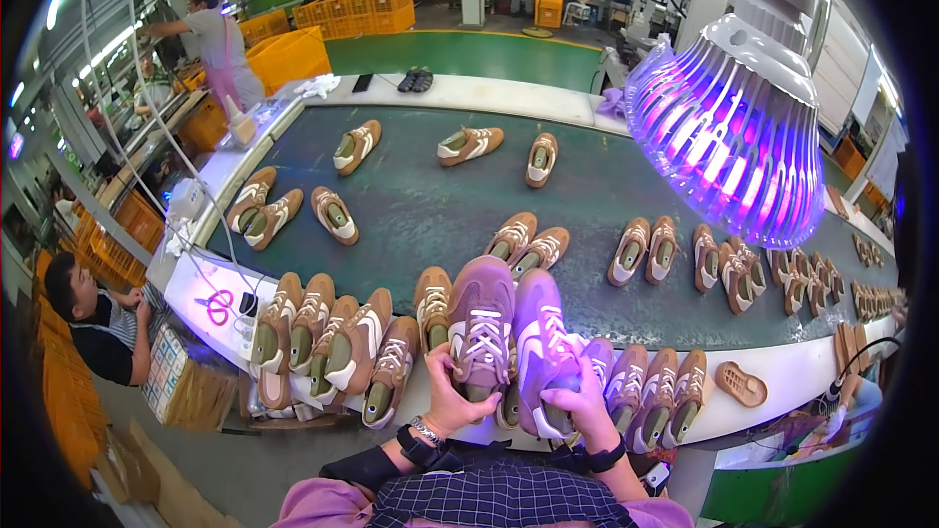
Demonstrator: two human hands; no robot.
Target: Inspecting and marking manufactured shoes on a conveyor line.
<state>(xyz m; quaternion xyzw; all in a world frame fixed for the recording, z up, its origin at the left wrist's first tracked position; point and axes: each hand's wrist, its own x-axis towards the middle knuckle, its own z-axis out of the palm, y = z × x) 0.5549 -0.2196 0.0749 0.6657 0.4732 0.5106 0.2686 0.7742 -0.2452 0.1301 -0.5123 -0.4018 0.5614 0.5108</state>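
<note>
Side by side in front of me are two brown sneakers with white laces and pale side stripes, tinted purple by the light. My left hand is closed around the heel end of the left sneaker. At the heel of the right sneaker, my right hand is closed too, its thumb pressing by the opening. Both toes point away from me. Close to my left hand stands a row of similar sneakers; others stand right of my right hand. The undersides of the held sneakers are hidden.
A dark green conveyor belt carries several sneakers. Over its right side hangs a glowing purple lamp. A loose sole and red-handled scissors lie on the white ledge. One person sits at the left.
</note>
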